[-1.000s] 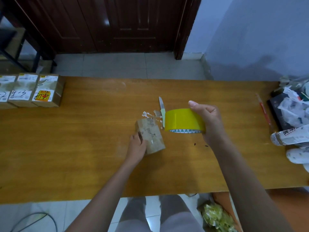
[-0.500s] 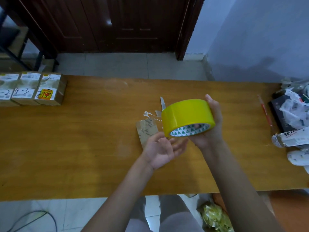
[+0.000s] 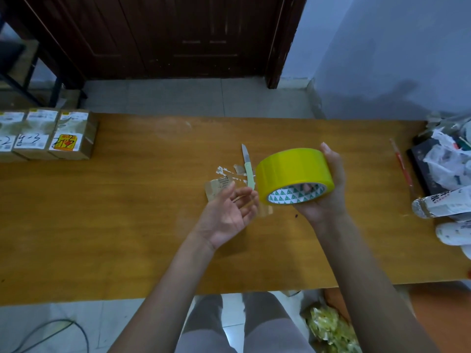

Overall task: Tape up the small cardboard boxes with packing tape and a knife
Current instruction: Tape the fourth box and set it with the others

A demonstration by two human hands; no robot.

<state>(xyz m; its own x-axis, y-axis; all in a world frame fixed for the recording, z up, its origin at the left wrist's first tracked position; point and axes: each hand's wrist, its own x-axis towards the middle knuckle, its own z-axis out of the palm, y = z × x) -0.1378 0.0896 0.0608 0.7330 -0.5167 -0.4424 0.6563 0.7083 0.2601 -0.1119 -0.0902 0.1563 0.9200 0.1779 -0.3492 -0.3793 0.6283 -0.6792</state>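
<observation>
My right hand [image 3: 328,189] grips a yellow roll of packing tape [image 3: 293,171] and holds it above the wooden table [image 3: 127,225], fingers wrapped around its far side. My left hand [image 3: 229,215] is palm up with relaxed fingers just left of the roll, holding nothing. It covers most of a small cardboard box [image 3: 216,186] lying on the table. A knife [image 3: 247,166] with a pale green handle lies behind the box, blade pointing away from me.
Three taped and labelled boxes [image 3: 46,135] stand in a row at the table's far left. Plastic bags and packets [image 3: 448,174] crowd the right end, next to a red pencil [image 3: 401,163]. Scraps of tape [image 3: 224,170] lie near the knife.
My left hand let go of the small box and turned palm up beside the roll. My right hand lifted the tape and tilted it toward me.
</observation>
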